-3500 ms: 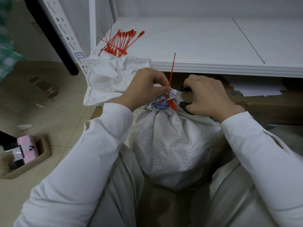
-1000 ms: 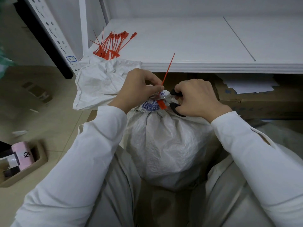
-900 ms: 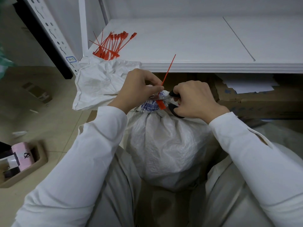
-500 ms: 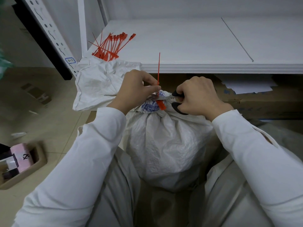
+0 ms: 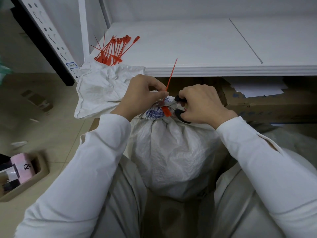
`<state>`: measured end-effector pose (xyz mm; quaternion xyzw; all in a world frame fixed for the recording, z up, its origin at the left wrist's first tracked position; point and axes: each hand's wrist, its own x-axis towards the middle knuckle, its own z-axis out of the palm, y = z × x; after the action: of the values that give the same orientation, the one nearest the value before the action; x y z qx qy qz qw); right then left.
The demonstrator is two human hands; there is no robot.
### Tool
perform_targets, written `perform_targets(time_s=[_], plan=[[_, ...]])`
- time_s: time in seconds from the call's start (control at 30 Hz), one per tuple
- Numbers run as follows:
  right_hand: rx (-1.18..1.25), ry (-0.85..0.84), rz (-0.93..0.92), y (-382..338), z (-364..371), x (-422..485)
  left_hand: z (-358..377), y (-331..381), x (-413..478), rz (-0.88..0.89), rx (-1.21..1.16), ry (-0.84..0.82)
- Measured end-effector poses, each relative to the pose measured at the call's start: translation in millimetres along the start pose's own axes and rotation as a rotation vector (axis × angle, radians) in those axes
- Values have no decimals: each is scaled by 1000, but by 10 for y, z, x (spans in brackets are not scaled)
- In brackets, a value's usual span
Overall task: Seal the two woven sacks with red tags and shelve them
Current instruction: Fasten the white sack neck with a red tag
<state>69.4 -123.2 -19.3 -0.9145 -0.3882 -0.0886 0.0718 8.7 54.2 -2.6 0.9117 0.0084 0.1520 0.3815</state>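
Note:
A full white woven sack (image 5: pixel 171 157) stands between my knees, its neck bunched and tied with a red tag (image 5: pixel 166 112). The tag's long tail (image 5: pixel 172 74) sticks up and leans right. My left hand (image 5: pixel 142 95) pinches the tail at its base above the sack's neck. My right hand (image 5: pixel 200 103) grips black-handled scissors (image 5: pixel 178 107), whose blades lie across the tail beside my left fingertips. A second, limp white sack (image 5: pixel 101 90) hangs from the left corner of the white shelf (image 5: pixel 197 47).
A bundle of spare red tags (image 5: pixel 115 50) lies on the shelf's left end. Under the shelf sits a cardboard box (image 5: pixel 265 103) with papers. On the floor at left is a small tray (image 5: pixel 22 176) holding a pink item.
The tag's tail, upright half a second ago, leans to the right again. Both hands stay at the sack's neck with the scissors on the tail.

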Motion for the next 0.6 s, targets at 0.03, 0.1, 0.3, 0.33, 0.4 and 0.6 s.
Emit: perform_targets(time_s=[0.03, 0.1, 0.3, 0.33, 0.4, 0.6], plan=[[-15, 3, 5, 10, -10, 5, -3, -7, 4, -3, 5, 13], [-37, 6, 27, 27, -50, 12, -11, -6, 11, -21, 4, 49], [-29, -1, 34, 43, -111, 1, -11, 10, 22, -49, -20, 121], [-18, -7, 53, 65, -115, -5, -19, 4, 27, -49, -35, 145], [5, -7, 101, 142, -114, -16, -43, -2, 38, -45, -87, 213], [252, 75, 303, 332, -135, -19, -132, 36, 31, -134, -387, 381]])
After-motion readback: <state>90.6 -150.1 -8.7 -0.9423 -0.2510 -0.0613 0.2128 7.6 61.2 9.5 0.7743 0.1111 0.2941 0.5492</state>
